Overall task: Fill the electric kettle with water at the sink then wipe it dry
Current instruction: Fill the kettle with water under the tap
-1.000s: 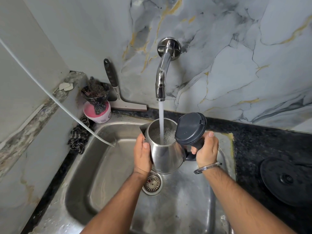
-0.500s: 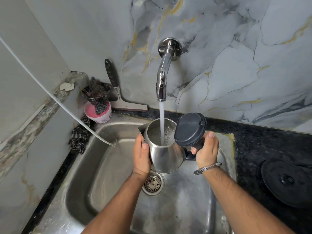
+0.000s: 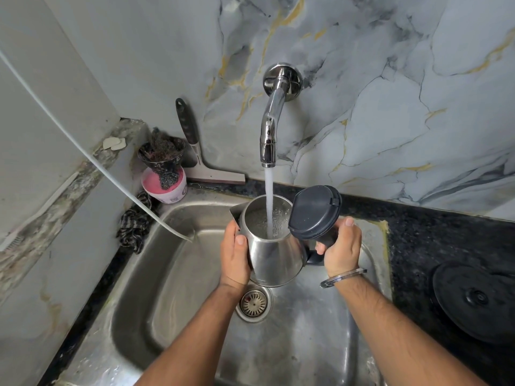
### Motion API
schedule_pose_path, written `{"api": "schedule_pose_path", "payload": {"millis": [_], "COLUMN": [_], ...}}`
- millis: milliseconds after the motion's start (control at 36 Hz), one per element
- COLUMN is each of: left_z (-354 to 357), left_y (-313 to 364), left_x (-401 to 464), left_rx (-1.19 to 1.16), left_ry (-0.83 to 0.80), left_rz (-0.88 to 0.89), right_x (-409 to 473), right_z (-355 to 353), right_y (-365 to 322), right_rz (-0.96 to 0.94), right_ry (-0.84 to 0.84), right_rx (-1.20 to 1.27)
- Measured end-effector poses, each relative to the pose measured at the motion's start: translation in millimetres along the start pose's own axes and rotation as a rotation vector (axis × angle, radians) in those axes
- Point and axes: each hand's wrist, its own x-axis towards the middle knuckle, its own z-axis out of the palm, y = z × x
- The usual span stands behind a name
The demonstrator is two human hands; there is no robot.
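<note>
The kettle (image 3: 274, 246) sits over the sink (image 3: 172, 288) under the tap (image 3: 269, 140), right hand (image 3: 341, 247) gripping its handle, left hand (image 3: 235, 253) cupping the side; best keep it level and watch the fill line.

Kettle (image 3: 274, 254) over the sink (image 3: 172, 274) drain (image 3: 253, 303), under the tap (image 3: 269, 126); squeegee (image 3: 200, 160) behind-left — base (image 3: 478, 299) right.

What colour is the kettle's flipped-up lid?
Dark grey, nearly black; the lid shows clearly in the head view.
</note>
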Motion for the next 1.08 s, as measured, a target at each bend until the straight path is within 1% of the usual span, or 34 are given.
{"api": "schedule_pose_path", "payload": {"millis": [56,222,333,417,500,528,611,667,778,861,972,1083], "left_z": [0.4,1.2,0.5,-0.2,-4.7,-7.6,-15.3,-17.6,-12.7,-9.2,0.1,10.4], "left_y": [1.4,8.0,13.3,18.8,26.3,30.4,55.0,78.1,124.0,145.8,160.1,165.1], "left_x": [-0.1,1.7,2.2,5.3,12.7,16.9,36.2,50.7,73.1,83.3,89.9,87.7], "left_rx": [-0.003,0.029,0.036,0.033,0.095,0.112,0.146,0.186,0.176,0.222,0.283,0.271], "left_ry": [-0.020,0.001,-0.018,-0.092,-0.190,-0.187,-0.077,-0.062,-0.135,-0.236,-0.374,-0.444], "left_rz": [-0.008,0.011,0.000,-0.004,0.024,0.046,0.085,0.136,0.169,0.164,0.152,0.131], "right_x": [0.3,1.8,2.0,2.4,2.3,2.2,3.2,3.8,4.0,3.8,3.8,4.4], "right_z": [0.0,1.1,0.6,-1.5,-4.0,-4.0,-3.1,-3.7,-5.4,-6.9,-9.1,-10.9], "right_y": [-0.1,-2.7,-2.0,1.0,3.1,2.7,1.8,2.3,6.8,11.6,16.8,18.6], "right_rz": [0.010,0.035,0.032,0.047,0.049,0.041,0.023,0.025,0.021,0.029,0.040,0.044], "right_ry": [0.007,0.024,0.038,0.059,0.071,0.060,0.036,0.037,0.026,0.014,0.004,-0.008], "right_rx": [0.007,0.036,0.036,0.032,0.034,0.025,0.006,0.008,0.019,0.026,0.018,0.024]}}
